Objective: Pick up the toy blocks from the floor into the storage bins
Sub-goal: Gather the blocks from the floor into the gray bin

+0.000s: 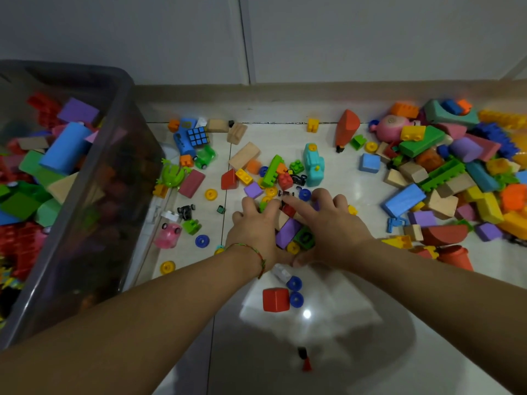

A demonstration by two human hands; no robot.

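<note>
A: Surface?
B: Glossy pale tile floor (427,352), dark grout lines. White wall (370,38) w/ beige skirting (285,92) beyond the fingertips.
A: Room to move?
B: Bare tile on the near side of both wrists. Only a red cube (275,299) & two blue wheels (295,284) lie there. Bin (94,223), smoky see-thru plastic, sits left of the left hand (253,232), its wall near that forearm, already well filled. Big heap (445,178) right of the right hand (330,226), running up to the skirting.
A: Hands?
B: Side by side, touching at the near side, fingers curled round a small clump of blocks (288,210) on the floor btwn them. Right index lies stretched across the top. Thread band (258,253) on left wrist.
A: Blocks look?
B: Mixed foam, wood & studded plastic. The clump has a purple slab (289,230) & a green studded piece (305,238). Loose ones, yellow wheels & small cars are scattered beyond the fingertips and btwn left hand & bin.
</note>
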